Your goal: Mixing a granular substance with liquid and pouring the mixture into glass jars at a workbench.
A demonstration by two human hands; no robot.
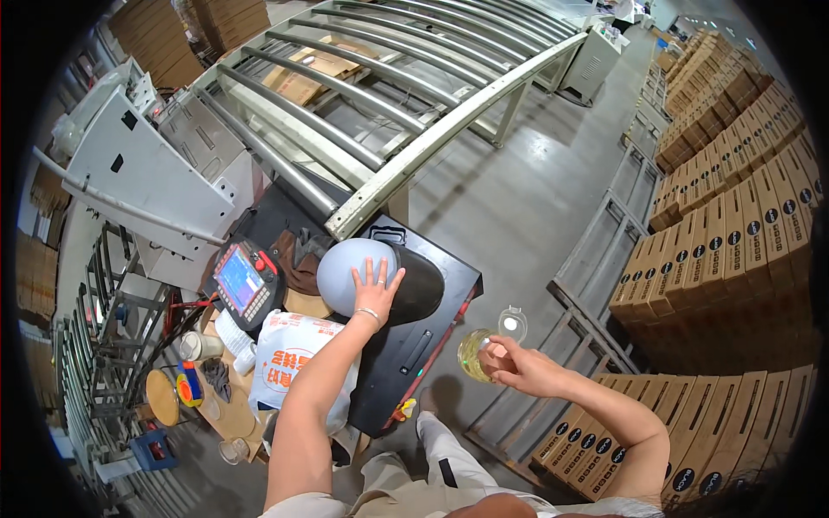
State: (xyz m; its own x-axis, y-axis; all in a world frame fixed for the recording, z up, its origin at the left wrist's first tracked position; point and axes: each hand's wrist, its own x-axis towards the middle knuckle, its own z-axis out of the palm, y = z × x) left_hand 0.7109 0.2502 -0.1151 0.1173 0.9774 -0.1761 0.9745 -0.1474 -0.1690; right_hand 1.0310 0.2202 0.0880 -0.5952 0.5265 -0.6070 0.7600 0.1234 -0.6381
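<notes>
My left hand (374, 292) lies with spread fingers on a rounded grey cap (334, 274) with a black brim (421, 283). The cap rests on a black cabinet (397, 367) with a dark recessed handle. My fingers press flat on its dome rather than wrapping round it. Off to the right, my right hand (525, 369) grips a clear drinking bottle (469, 356) holding yellowish-green liquid. Its see-through lid (513, 323) stands flipped up. Fingers and palm cover part of the bottle, which is held above the grey floor.
Left of the cap are a control pendant (242, 281), brown cloth (295, 268) and a white plastic bag (298, 363). A roll of tape (187, 384) lies farther left. A roller conveyor (380, 112) stretches ahead. Stacked cartons (717, 250) and a metal frame (596, 302) stand right.
</notes>
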